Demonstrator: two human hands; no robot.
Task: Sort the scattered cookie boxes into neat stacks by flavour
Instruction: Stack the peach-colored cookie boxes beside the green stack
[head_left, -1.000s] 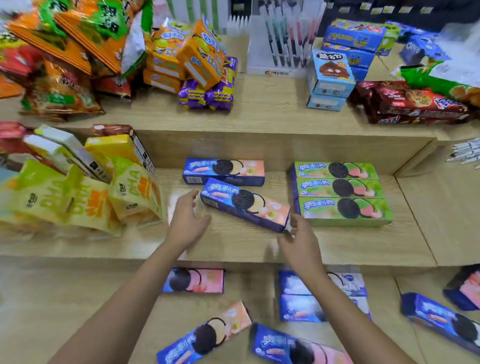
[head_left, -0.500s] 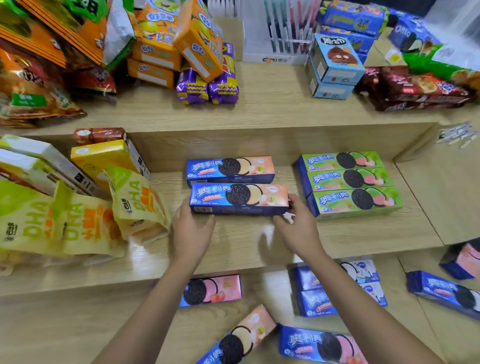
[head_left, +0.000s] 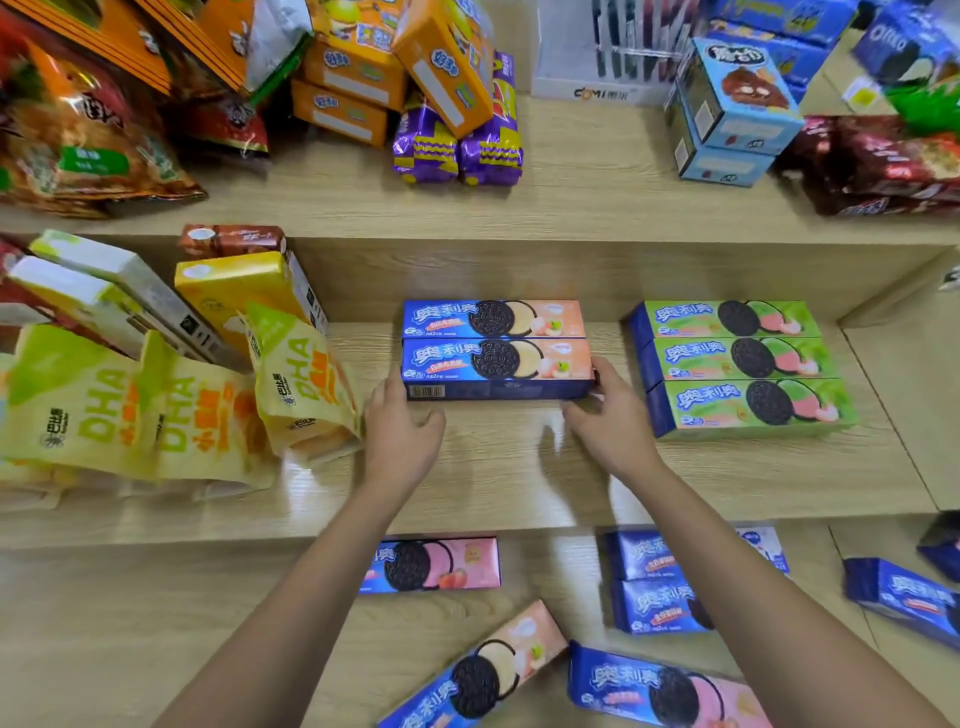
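Observation:
Two peach-flavour cookie boxes lie side by side on the middle shelf (head_left: 519, 467), the front one (head_left: 498, 366) pushed against the rear one (head_left: 493, 318). My left hand (head_left: 402, 436) sits at the front box's left end with its fingers apart. At the right end is my right hand (head_left: 610, 415), its thumb against the box's corner. Three green boxes (head_left: 737, 364) lie in a neat row to the right. On the lower shelf lie a pink box (head_left: 441, 564), a tilted peach box (head_left: 488, 670), another pink box (head_left: 670, 691) and two blue-and-white boxes (head_left: 665, 577).
Yellow DHA bags (head_left: 156, 415) and leaning cartons (head_left: 234, 286) crowd the middle shelf's left side. The top shelf holds orange boxes (head_left: 353, 83), purple packs (head_left: 457, 140) and light blue boxes (head_left: 737, 104). Another blue cookie box (head_left: 904, 597) lies at the lower right.
The front peach box went from lying at an angle to lying straight, then slid back against the rear peach box. Both hands followed it and have loosened at its ends.

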